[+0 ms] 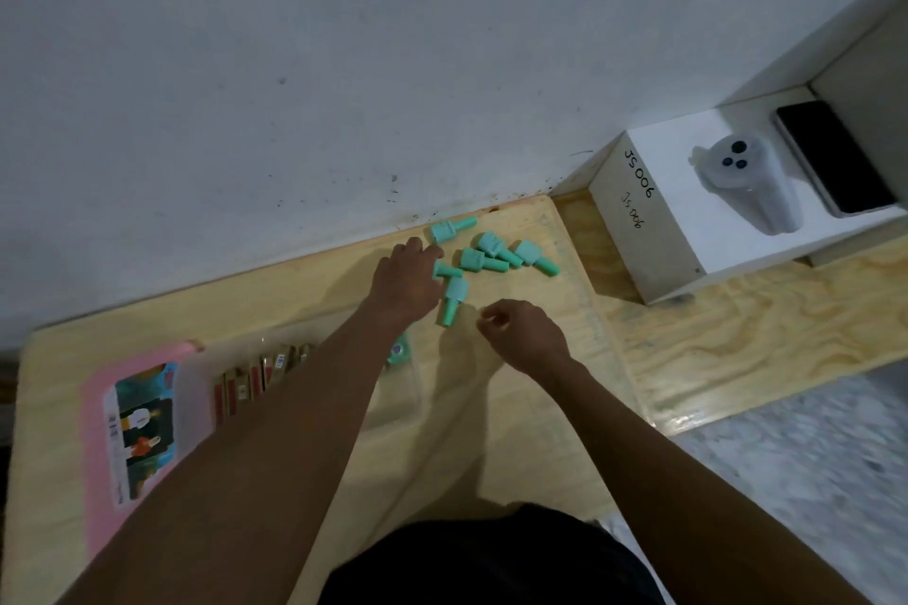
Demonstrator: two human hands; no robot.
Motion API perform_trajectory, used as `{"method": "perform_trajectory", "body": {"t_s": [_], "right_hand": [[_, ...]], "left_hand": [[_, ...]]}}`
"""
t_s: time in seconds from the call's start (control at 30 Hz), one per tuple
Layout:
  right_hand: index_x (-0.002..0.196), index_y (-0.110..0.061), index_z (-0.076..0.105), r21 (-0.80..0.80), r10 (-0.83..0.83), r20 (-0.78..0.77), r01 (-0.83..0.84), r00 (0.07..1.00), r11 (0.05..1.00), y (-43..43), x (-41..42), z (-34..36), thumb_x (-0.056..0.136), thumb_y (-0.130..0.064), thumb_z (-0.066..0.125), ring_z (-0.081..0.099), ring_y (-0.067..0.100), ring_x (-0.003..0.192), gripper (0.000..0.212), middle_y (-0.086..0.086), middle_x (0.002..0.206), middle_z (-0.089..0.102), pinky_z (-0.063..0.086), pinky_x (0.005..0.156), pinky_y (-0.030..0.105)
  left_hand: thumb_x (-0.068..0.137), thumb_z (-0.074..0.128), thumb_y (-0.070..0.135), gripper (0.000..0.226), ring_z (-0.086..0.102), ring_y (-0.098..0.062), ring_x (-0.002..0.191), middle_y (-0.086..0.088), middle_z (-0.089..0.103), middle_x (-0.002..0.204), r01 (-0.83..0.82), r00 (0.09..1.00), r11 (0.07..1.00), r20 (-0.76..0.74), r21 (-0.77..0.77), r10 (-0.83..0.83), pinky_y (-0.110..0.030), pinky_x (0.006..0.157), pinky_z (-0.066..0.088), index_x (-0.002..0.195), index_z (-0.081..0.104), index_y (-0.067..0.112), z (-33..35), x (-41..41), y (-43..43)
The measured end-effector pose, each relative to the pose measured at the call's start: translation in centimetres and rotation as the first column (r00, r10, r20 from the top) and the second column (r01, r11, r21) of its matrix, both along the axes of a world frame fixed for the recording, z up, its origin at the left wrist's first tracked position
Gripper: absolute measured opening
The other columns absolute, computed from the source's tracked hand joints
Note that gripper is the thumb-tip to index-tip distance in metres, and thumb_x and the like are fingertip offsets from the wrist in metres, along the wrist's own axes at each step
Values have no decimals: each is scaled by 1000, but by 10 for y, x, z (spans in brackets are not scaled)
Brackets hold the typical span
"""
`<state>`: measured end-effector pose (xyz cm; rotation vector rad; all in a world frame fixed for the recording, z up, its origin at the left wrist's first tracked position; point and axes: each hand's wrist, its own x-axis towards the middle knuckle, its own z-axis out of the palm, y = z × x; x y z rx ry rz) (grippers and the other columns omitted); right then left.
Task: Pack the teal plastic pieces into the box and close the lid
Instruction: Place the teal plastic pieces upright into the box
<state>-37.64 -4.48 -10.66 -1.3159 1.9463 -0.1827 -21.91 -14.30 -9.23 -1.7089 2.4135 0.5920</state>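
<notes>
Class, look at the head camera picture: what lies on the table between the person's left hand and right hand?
In the head view, one teal plastic piece lies between the left hand and the right hand, close beside the left; the remaining gap is bare wooden table.

Both forearms bare, no sleeves, no watch, no rings visible. Left hand point(405, 283) and right hand point(523, 334) ungloved. Dark black garment point(491, 560) at bottom centre of frame; white fabric edge at its right.

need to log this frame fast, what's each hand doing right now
Left hand: fingers curled over a teal piece on the table; grip cannot be told.
Right hand: loosely curled, nothing seen in it.
</notes>
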Motion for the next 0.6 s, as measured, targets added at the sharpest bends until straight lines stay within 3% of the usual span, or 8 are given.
{"method": "perform_trajectory", "body": {"t_s": [0.13, 0.27, 0.4, 0.5, 0.6], "right_hand": [[120, -28, 60, 18, -24, -8, 24, 1000, 1000, -19, 14, -5, 87, -51, 59, 65, 17, 97, 40, -3, 110, 69, 56, 81, 38], [118, -20, 50, 11, -22, -71, 22, 997, 1000, -31, 32, -12, 85, -55, 60, 66, 24, 93, 49, 3, 106, 68, 52, 75, 35], [132, -12, 40, 23, -28, -163, 32, 986, 999, -40, 45, -14, 87, -46, 60, 66, 28, 99, 59, 8, 112, 66, 50, 76, 37], [130, -8, 44, 18, -68, -142, 71, 988, 997, -41, 46, -12, 91, -35, 57, 63, 29, 104, 49, 11, 116, 64, 50, 81, 38], [119, -11, 58, -41, -146, -28, 145, 989, 989, -37, 40, -8, 93, -31, 56, 65, 26, 98, 33, 10, 112, 68, 55, 83, 40]], "left_hand": [[86, 55, 23, 45, 49, -29, 115, -7, 47, 129, 111, 984, 993, 134, 46, -116, -42, 93, 43, 131, 50, 25, -15, -7, -16], [87, 58, 24, 36, 51, -29, 113, -8, 49, 126, 115, 988, 992, 99, 54, -120, -41, 91, 44, 123, 57, 22, -24, -8, -24], [85, 63, 25, 36, 52, -29, 111, -8, 53, 123, 19, 999, 994, -43, 106, -14, -40, 90, 45, 120, 57, 16, -26, -2, -29], [82, 69, 26, 36, 57, -28, 105, -9, 60, 117, -121, 966, 981, -209, 151, 151, -33, 84, 45, 115, 59, 12, -21, 7, -32], [83, 69, 28, 31, 58, -23, 85, -7, 62, 96, -234, 873, 952, -388, 199, 296, -26, 72, 41, 106, 62, 8, -3, 16, -32]]}}
